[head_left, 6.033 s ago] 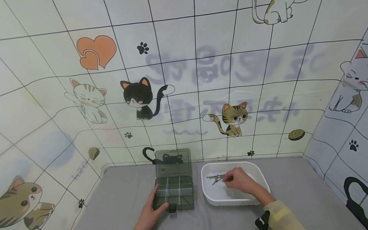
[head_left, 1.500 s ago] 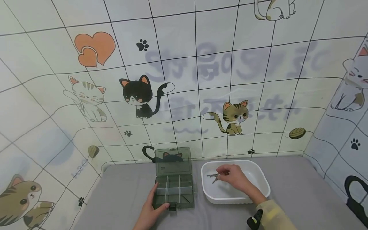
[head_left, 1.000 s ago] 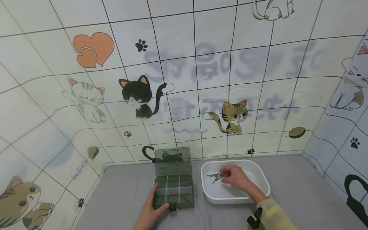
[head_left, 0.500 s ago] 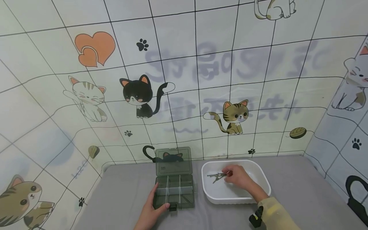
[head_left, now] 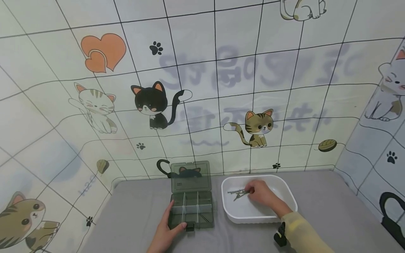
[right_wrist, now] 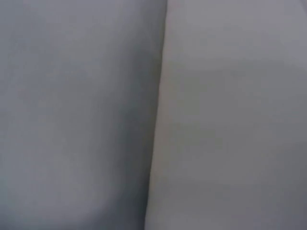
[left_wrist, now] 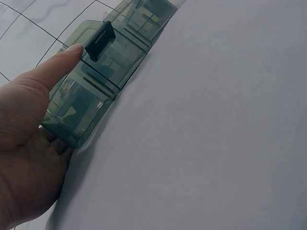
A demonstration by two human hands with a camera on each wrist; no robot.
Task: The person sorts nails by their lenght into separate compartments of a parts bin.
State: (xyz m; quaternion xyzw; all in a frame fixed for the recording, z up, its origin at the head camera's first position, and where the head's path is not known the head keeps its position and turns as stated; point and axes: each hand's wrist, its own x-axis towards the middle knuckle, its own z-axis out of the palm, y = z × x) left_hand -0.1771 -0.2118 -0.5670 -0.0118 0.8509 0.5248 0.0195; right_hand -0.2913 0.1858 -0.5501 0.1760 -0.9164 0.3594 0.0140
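A translucent green compartment box (head_left: 205, 198) lies with its lid (head_left: 191, 182) raised against the backdrop. My left hand (head_left: 167, 228) grips its left side, thumb by the dark front latch (left_wrist: 100, 40); in the left wrist view the other fingers go partly out of sight behind it. Several thin metal pieces (head_left: 204, 218) lie in its front right compartment. My right hand (head_left: 261, 193) reaches into the white tray (head_left: 230, 215), fingers bent down at the right ends of several thin, nail-like metal pieces (head_left: 238, 194). Its fingertips are hidden, and I cannot tell whether they pinch a piece.
Box and tray stand side by side on a grey cloth (head_left: 136, 211), the tray to the right. A cat-print backdrop (head_left: 202, 105) rises directly behind them. The right wrist view has only blurred pale surfaces.
My right hand has shifted slightly among the metal pieces, first left over them, then back to their right ends. One more thin piece shows in the box than six seconds ago. The left hand stays put.
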